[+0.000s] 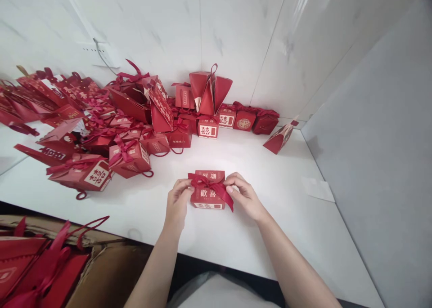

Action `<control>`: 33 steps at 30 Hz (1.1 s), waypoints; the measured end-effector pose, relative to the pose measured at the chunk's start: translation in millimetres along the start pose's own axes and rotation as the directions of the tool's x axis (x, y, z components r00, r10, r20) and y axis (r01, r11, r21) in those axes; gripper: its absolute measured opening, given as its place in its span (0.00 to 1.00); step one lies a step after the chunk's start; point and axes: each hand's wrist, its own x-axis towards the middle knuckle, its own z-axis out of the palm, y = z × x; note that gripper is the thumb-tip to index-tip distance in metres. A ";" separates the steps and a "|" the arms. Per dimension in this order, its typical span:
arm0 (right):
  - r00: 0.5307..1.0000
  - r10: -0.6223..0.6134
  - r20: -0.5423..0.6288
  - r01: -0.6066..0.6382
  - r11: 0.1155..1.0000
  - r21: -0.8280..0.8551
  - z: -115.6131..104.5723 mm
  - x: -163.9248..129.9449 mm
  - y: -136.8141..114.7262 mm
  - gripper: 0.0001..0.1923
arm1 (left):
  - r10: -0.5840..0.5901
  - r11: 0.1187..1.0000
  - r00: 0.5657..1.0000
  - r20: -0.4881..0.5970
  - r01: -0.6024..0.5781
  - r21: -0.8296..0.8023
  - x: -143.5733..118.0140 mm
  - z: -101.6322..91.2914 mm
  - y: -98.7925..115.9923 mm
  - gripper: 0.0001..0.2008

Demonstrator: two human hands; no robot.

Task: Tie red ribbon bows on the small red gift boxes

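Red box (208, 195), gold "歡喜" seemingly, hands (177, 203) pinching ribbon (212, 185)

Bright, even light from above — glare streak on wall panel (300, 11) upper right. Soft shadows under red boxes (128, 157). Edges bowed by wide lens — sharp centre.

matt card box (208, 195), satin ribbon (209, 185), glossy table (276, 186)

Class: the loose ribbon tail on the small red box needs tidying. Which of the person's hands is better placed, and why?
Right. The right hand touches the ribbon where its tail trails; the left hand steadies the red box on the opposite side.
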 end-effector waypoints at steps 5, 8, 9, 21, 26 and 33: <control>0.998 -0.047 0.033 0.049 0.997 -0.060 -0.5 6.1 -7.6 0.11 | 0.002 0.998 1.000 0.006 -0.002 -0.068 2.5 3.8 4.7 0.12; 0.996 -0.004 0.092 0.009 0.998 -0.054 1.3 9.6 -11.1 0.15 | -0.079 0.986 0.996 0.043 0.084 -0.143 4.1 7.4 10.3 0.10; 0.994 0.004 0.107 0.001 0.999 -0.049 1.9 11.1 -12.1 0.18 | -0.100 0.977 0.992 0.076 0.112 -0.180 4.6 8.0 11.8 0.09; 0.998 0.053 0.023 -0.056 0.984 0.169 -1.2 19.6 0.0 0.23 | -0.176 0.961 0.936 0.304 0.230 -0.152 8.4 13.7 5.4 0.13; 0.997 0.067 0.033 -0.072 0.980 0.187 -2.7 17.8 4.9 0.19 | -0.112 0.990 0.952 0.285 0.131 -0.048 10.6 15.9 2.7 0.20; 0.998 0.041 0.039 -0.046 0.989 0.139 -7.2 17.8 11.2 0.19 | -0.028 0.997 0.949 0.315 0.047 -0.054 11.9 15.7 -3.1 0.20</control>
